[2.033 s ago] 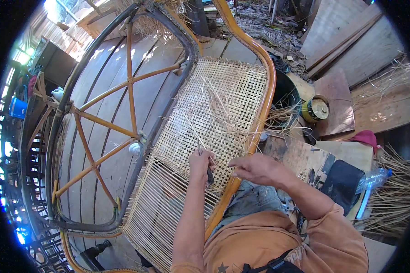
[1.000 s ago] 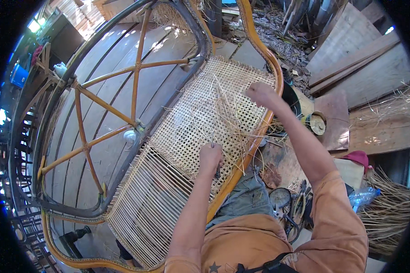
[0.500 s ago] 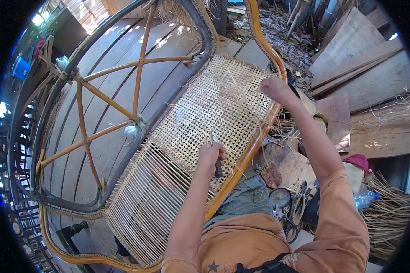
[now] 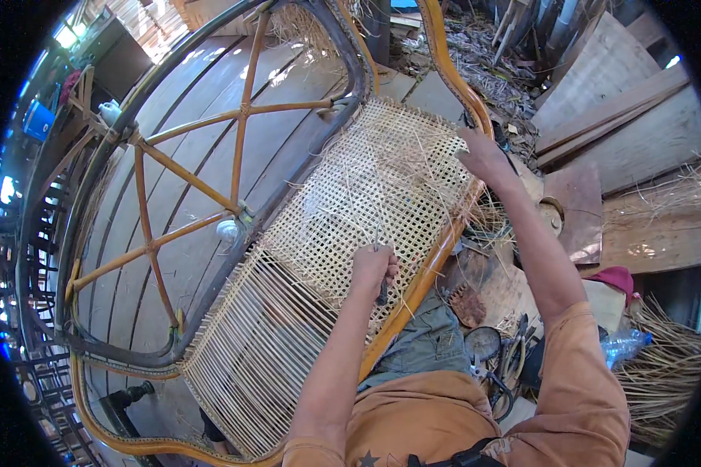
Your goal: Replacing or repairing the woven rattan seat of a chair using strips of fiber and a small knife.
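Observation:
A cane seat panel (image 4: 343, 204) stretches across an orange-brown rattan frame (image 4: 438, 253) in front of me. Its far part is an open lattice weave, while the near part has only parallel strands (image 4: 249, 350). My left hand (image 4: 372, 271) is closed around an awl (image 4: 382, 294), whose dark handle sticks out below the fist and thin metal tip above it, over the weave. At the right rim of the seat, my right hand (image 4: 484, 158) has its fingers curled at the edge of the weave. Whatever it pinches is too small to make out.
Left of the seat stands a dark rattan backrest (image 4: 261, 222) with crossed poles. To my right lie pliers (image 4: 519, 335), a clear plastic bottle (image 4: 625, 344), a maroon cloth (image 4: 614, 280) and a bundle of cane (image 4: 666, 373). Wooden boards (image 4: 600, 86) lean behind them.
My left hand has shifted slightly right and nearer to me with the awl. My right hand has moved slightly right along the rim. The view has shifted a little.

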A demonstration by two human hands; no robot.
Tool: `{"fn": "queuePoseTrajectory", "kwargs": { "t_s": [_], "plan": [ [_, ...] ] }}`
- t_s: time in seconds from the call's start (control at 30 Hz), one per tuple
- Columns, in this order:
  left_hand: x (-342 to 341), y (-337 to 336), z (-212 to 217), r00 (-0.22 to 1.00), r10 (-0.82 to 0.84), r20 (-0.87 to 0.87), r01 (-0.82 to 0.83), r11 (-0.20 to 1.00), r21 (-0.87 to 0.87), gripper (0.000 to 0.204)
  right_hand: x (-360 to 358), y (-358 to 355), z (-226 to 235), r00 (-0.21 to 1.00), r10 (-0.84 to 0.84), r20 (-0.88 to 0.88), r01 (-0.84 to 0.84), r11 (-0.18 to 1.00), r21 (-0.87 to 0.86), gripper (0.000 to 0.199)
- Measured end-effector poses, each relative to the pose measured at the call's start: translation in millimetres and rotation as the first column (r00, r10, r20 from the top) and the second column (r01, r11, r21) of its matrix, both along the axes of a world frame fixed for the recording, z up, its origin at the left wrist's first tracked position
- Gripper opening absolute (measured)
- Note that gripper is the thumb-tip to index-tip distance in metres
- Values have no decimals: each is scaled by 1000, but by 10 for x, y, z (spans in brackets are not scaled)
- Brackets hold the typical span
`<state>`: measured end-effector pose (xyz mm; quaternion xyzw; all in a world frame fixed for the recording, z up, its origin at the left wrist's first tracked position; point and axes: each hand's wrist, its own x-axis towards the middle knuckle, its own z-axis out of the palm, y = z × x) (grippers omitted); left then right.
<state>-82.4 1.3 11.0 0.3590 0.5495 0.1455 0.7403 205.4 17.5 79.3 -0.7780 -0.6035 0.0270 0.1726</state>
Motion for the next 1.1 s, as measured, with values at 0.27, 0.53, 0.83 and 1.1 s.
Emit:
{"fn": "queuePoseTrajectory", "kwargs": {
  "t_s": [0.27, 0.53, 0.83, 1.1],
  "plan": [
    [-134, 0, -88, 1000, 7, -9, -6, 1000, 28, 13, -1134, 242, -599, 953, 253, -166, -281, 944, -173, 19],
    [-170, -16, -108, 1000, 18, 3, -18, 999, 35, 12, -1188, 113, -945, 966, 258, 10, -257, 964, -62, 10],
    [80, 37, -50, 991, -122, -48, 126, 988, 93, 11, -850, -281, -267, 536, 7, -844, 210, 967, 142, 12],
    [211, -6, 334, 783, -464, -414, 615, 677, 405, 43, -683, -507, 479, 548, 285, -787, 420, 720, 553, 12]
  ]
}}
